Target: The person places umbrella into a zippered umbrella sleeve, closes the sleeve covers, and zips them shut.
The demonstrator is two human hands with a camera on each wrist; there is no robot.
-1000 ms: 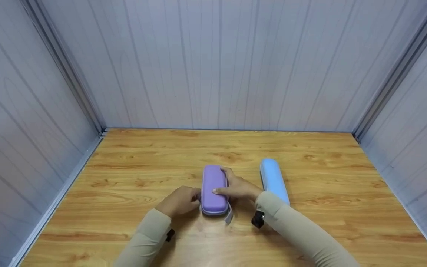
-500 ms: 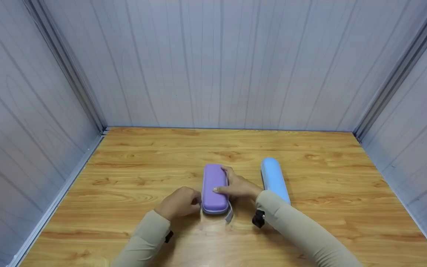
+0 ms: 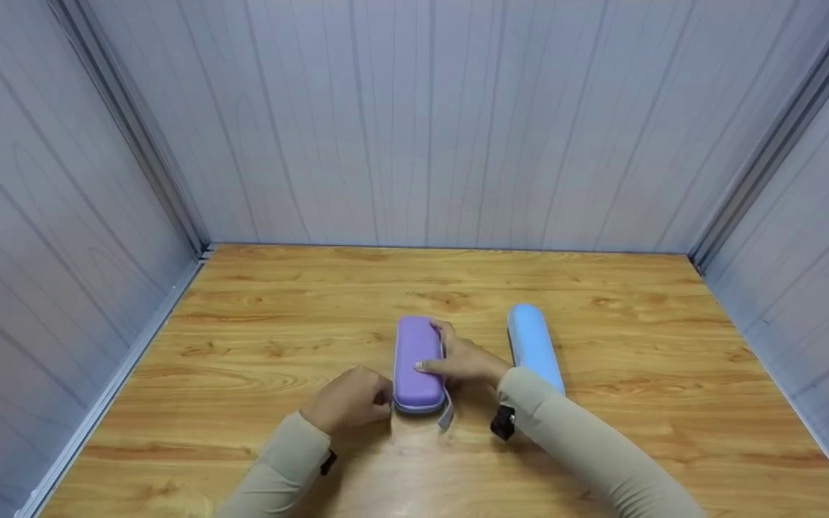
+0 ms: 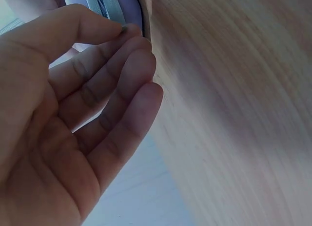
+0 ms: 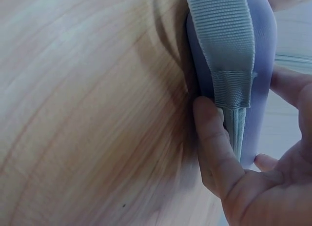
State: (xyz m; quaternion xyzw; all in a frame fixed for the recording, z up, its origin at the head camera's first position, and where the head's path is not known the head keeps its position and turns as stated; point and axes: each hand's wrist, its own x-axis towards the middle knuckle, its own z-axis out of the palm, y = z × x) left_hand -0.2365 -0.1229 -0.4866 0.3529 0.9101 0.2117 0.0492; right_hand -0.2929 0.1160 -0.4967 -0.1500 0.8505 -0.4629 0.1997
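A purple zippered hard case (image 3: pixel 416 363) lies lengthwise on the wooden table, zipped along its visible edges. My right hand (image 3: pixel 463 361) grips it from the right, thumb on top and fingers along the side. In the right wrist view a grey strap (image 5: pixel 226 45) runs from the case beside the zipper (image 5: pixel 236 133). My left hand (image 3: pixel 352 399) is at the near left corner, thumb and fingertips pinched together. A small dark tip, apparently the zipper pull (image 4: pixel 124 28), shows between them; most of it is hidden.
A light blue case (image 3: pixel 534 349) lies to the right, partly behind my right sleeve (image 3: pixel 565 414). Pale panel walls (image 3: pixel 429 122) enclose the wooden table (image 3: pixel 256 309) at the back and both sides.
My left hand has slid slightly along the left side of the purple case toward its near end. My right hand keeps its grip, and the case stays in place.
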